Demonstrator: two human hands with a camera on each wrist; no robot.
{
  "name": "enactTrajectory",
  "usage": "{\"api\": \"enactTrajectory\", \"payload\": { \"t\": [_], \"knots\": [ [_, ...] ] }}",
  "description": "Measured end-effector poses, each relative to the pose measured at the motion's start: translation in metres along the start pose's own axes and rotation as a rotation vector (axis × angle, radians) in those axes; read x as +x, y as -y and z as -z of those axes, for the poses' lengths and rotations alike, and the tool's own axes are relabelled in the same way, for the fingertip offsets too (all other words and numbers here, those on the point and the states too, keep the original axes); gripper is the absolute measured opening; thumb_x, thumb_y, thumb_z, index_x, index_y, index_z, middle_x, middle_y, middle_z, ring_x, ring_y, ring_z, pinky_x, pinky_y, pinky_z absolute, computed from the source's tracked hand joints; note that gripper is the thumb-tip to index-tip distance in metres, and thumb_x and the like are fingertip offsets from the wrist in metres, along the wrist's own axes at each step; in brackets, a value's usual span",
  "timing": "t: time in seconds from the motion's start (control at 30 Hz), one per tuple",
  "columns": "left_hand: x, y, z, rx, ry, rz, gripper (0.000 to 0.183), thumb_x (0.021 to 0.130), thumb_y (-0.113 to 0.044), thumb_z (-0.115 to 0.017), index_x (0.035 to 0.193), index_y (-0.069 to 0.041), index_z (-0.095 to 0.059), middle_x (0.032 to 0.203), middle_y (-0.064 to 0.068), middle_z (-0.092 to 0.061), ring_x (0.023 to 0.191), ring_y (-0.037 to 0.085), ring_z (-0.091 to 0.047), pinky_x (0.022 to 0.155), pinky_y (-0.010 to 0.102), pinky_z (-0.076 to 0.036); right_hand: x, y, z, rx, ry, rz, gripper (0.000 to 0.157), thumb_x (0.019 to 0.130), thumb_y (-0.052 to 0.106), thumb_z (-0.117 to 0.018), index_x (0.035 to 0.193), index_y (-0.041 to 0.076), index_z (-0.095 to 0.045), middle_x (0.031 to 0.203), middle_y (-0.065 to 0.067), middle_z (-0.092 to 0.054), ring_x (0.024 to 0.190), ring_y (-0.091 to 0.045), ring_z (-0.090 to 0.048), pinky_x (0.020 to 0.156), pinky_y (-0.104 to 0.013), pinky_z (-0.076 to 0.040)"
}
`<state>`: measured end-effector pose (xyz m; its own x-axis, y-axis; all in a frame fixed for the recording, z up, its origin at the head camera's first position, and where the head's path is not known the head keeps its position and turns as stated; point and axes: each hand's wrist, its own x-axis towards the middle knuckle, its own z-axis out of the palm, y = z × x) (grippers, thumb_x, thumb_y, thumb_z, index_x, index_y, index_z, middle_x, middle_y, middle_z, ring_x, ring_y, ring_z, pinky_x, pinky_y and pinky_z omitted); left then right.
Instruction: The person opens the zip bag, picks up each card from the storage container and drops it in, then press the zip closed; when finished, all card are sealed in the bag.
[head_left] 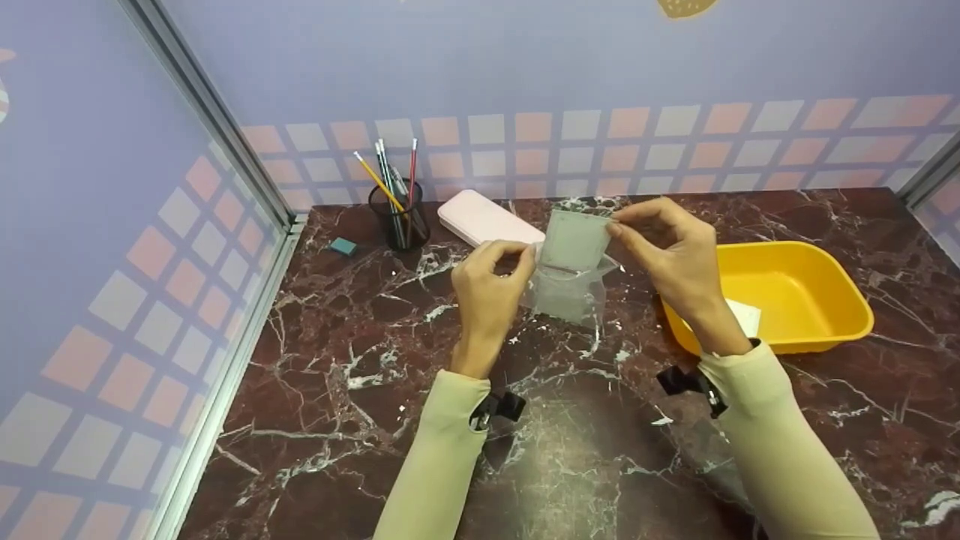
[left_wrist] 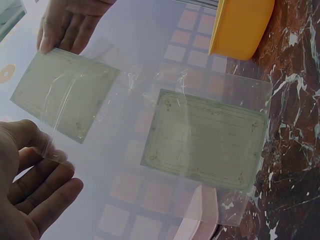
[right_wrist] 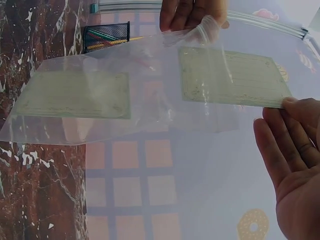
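My left hand [head_left: 491, 289] pinches the mouth edge of a clear plastic zip bag [left_wrist: 131, 107], which hangs over the table. Inside the bag's bottom lies a pale green card [left_wrist: 205, 142] with a decorated border and printed lines. By its corner, my right hand [head_left: 671, 251] pinches another pale green card [head_left: 576, 238] of the same kind. In the right wrist view this upper card [right_wrist: 240, 75] is partly behind the bag's clear film at the mouth, with its outer part sticking out.
A yellow bin [head_left: 795, 300] with a white item [head_left: 742, 319] in it stands by my right wrist. Behind my left hand are a pink case [head_left: 487, 216], a black mesh cup [head_left: 405, 225] with several pencils and a small teal block [head_left: 343, 246]. Walls border the marbled table.
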<state>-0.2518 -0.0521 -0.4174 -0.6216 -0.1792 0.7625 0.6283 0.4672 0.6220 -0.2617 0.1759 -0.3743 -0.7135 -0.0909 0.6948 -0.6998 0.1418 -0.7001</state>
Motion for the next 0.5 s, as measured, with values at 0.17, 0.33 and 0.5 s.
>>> {"api": "enactTrajectory", "payload": {
  "t": [0.17, 0.33, 0.5],
  "knots": [
    [0.0, -0.0001, 0.0, 0.008, 0.001, -0.003, 0.004, 0.087, -0.003, -0.084, 0.085, -0.003, -0.08, 0.083, 0.006, -0.077, 0.075, 0.018, -0.073, 0.072, 0.034, -0.062, -0.0029, -0.0042, -0.0032, 0.0, 0.002, -0.023, 0.014, 0.091, -0.01, -0.077, 0.104, -0.012, -0.072, 0.1, -0.016, -0.076, 0.085, -0.016, -0.073, 0.079, -0.025, -0.061],
    [0.0, -0.0006, -0.0002, 0.011, 0.0, -0.002, 0.005, 0.086, -0.001, -0.084, 0.085, -0.002, -0.08, 0.084, 0.007, -0.077, 0.075, 0.019, -0.073, 0.071, 0.037, -0.063, -0.0047, -0.0058, -0.0068, -0.003, -0.003, -0.053, 0.014, 0.09, -0.009, -0.078, 0.103, -0.012, -0.072, 0.099, -0.013, -0.076, 0.081, -0.014, -0.071, 0.074, -0.023, -0.06],
    [0.0001, -0.0009, 0.0001, 0.025, 0.001, 0.006, 0.004, 0.086, -0.001, -0.084, 0.085, -0.002, -0.08, 0.084, 0.007, -0.078, 0.075, 0.02, -0.074, 0.071, 0.035, -0.062, -0.0054, -0.0075, -0.0097, 0.01, -0.016, -0.056, 0.014, 0.09, -0.01, -0.078, 0.103, -0.012, -0.072, 0.098, -0.013, -0.076, 0.081, -0.014, -0.071, 0.076, -0.023, -0.06]
  ]
}}
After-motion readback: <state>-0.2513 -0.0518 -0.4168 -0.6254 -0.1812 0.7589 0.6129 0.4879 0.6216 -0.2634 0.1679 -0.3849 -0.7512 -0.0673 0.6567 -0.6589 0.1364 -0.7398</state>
